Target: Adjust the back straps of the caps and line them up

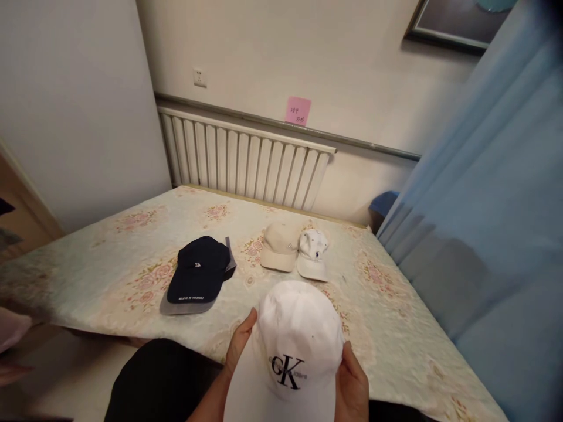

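**Held cap (pixel 299 334): bottom center of frame, brim your way**

You've got it from both sides: left hand (pixel 241 339) gripping the left edge, right hand (pixel 354 378) gripping the right. Both clamped on the cap; most of your fingers are hidden behind it. Long axis runs from the brim, cut off at the bottom edge, up and slightly right to the crown. Black letters face you.

Just past the crown, up-frame: beige cap (pixel 279 249) and small white cap (pixel 313 252), side by side, brims also your way. Center left: navy cap (pixel 200 272) lying over a grey cap (pixel 187 309), whose brim shows below. Your left hand is the nearer one to that stack.

Surface is a floral cover (pixel 382 334), looks like a bed, with the four caps resting on it. Radiator (pixel 246 158) behind its far edge, pink note (pixel 298 111) above that, blue curtain (pixel 475 234) down the right side, wall socket (pixel 199 77) upper left.
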{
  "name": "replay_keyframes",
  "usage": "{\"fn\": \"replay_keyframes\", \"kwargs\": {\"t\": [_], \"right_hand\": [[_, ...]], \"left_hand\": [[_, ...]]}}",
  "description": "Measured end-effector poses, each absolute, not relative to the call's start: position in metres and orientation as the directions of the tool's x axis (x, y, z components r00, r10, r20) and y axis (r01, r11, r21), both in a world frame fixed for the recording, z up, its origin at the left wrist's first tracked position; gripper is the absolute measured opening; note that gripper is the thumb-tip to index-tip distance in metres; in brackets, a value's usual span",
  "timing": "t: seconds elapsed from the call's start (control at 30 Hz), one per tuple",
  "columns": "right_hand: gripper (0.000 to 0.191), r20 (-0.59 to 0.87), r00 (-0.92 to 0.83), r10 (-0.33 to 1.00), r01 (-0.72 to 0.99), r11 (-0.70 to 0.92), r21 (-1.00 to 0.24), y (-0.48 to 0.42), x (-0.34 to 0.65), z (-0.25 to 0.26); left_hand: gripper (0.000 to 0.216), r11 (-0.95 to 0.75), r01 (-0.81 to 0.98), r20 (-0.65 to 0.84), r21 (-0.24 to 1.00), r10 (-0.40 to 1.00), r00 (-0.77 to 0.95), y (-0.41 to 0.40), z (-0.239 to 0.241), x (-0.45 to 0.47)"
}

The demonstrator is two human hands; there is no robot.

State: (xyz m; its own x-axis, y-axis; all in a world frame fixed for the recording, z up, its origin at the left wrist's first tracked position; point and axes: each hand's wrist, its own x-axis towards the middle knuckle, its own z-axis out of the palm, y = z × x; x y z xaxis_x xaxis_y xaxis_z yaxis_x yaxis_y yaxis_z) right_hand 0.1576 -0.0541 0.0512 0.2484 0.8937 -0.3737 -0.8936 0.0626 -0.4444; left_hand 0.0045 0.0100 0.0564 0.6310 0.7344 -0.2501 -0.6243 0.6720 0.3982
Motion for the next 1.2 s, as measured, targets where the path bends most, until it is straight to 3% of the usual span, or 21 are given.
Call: {"fn": "replay_keyframes", "kwargs": {"t": [0.33, 0.5, 0.7, 0.9, 1.03, 1.2], "right_hand": [[0.037, -0.360, 0.225, 0.905, -0.874, 0.024, -0.485, -0.050, 0.161, 0.045], [0.045, -0.316, 0.253, 0.914, -0.824, 0.033, -0.566, -0.046, 0.174, 0.034], [0.040, -0.358, 0.185, 0.915, -0.858, -0.027, -0.512, -0.043, 0.187, 0.026], [0.044, -0.357, 0.187, 0.915, -0.825, -0.051, -0.563, -0.042, 0.195, 0.019], [0.053, -0.345, 0.210, 0.915, -0.786, -0.052, -0.616, -0.041, 0.200, 0.010], [0.057, -0.315, 0.215, 0.924, -0.763, -0.042, -0.645, -0.038, 0.197, 0.004]], "left_hand": [[0.062, 0.717, -0.597, -0.219, 0.360, 0.687, 0.693, 0.015, 0.046, -0.002], [0.067, 0.875, -0.414, -0.194, 0.251, 0.465, 0.864, 0.028, 0.025, -0.002], [0.063, 0.926, -0.280, -0.195, 0.254, 0.332, 0.923, 0.034, 0.022, -0.005], [0.050, 0.898, -0.299, -0.228, 0.322, 0.380, 0.896, 0.035, 0.017, -0.005], [0.040, 0.842, -0.382, -0.246, 0.382, 0.491, 0.836, 0.035, 0.011, -0.006], [0.043, 0.741, -0.442, -0.205, 0.505, 0.601, 0.773, 0.031, 0.018, -0.012]]}}
